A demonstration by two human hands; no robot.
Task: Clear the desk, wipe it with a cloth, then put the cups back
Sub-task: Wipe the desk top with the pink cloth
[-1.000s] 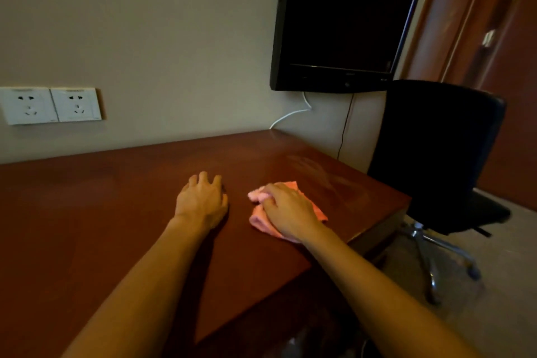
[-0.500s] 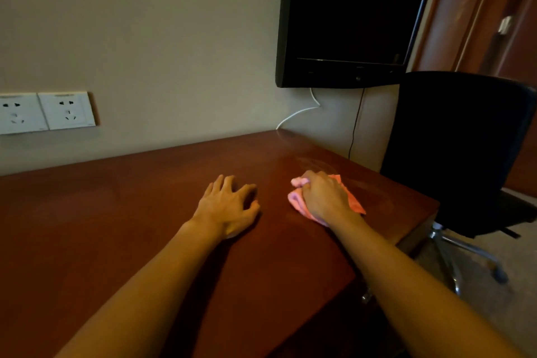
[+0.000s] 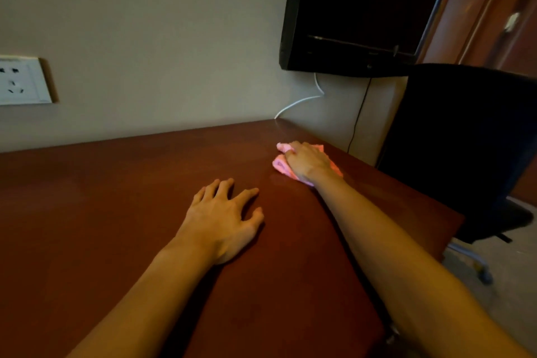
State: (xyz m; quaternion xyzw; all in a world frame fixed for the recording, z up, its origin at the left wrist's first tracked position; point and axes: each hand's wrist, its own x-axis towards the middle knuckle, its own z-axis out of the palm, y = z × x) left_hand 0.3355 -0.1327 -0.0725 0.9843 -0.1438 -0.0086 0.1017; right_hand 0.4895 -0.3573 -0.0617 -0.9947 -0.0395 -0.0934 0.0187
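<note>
A dark reddish-brown wooden desk (image 3: 101, 212) fills the lower left of the head view. My right hand (image 3: 309, 161) presses down on a crumpled pink cloth (image 3: 279, 165) near the desk's far right corner, close to the wall. Most of the cloth is hidden under the palm. My left hand (image 3: 222, 221) lies flat on the desk's middle with fingers spread, holding nothing. No cups are in view.
A black monitor (image 3: 354, 9) hangs on the wall above the desk's right corner, with a white cable (image 3: 302, 100) and a black cable (image 3: 360, 113) below it. A black office chair (image 3: 465, 139) stands right of the desk. Wall sockets (image 3: 20, 81) sit far left.
My right hand has slid the pink cloth away from me toward the desk's far right corner. My left hand has spread its fingers flat on the desk.
</note>
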